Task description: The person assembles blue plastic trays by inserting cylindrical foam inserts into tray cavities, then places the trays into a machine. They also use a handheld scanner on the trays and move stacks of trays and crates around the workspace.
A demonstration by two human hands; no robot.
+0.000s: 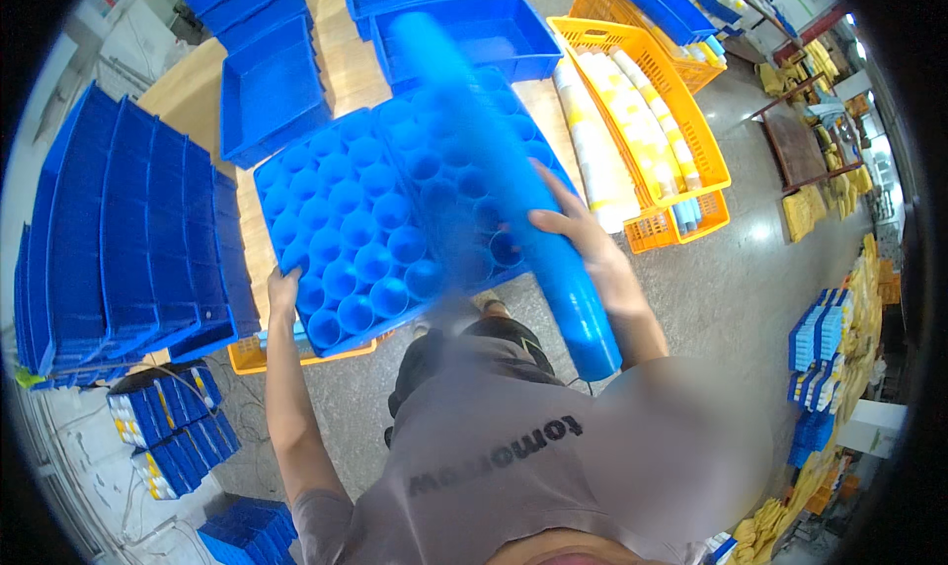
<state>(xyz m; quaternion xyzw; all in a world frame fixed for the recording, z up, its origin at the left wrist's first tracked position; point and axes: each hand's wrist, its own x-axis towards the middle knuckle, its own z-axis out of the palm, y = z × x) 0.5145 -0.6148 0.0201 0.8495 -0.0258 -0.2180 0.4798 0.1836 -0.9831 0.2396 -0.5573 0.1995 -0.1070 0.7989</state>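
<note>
My right hand (585,231) is wrapped around a long, smooth blue tube (523,185), which slants over the trays from far left to near right. The far end of the tube is slightly blurred. My left hand (283,288) grips the near left edge of a blue tray (324,354). Rows of round, open blue cups (357,227) fill this tray. Touching it on the right is a second blue tray of similar cups (425,165), partly hidden beneath the tube and a blurred patch.
Stacked blue bins (148,219) stand at the left of the wooden table (188,106). Shallow blue bins (464,51) sit at the back. To the right, an orange crate (713,160) holds white and yellow rolls (632,121). More stacked goods line the floor at far right.
</note>
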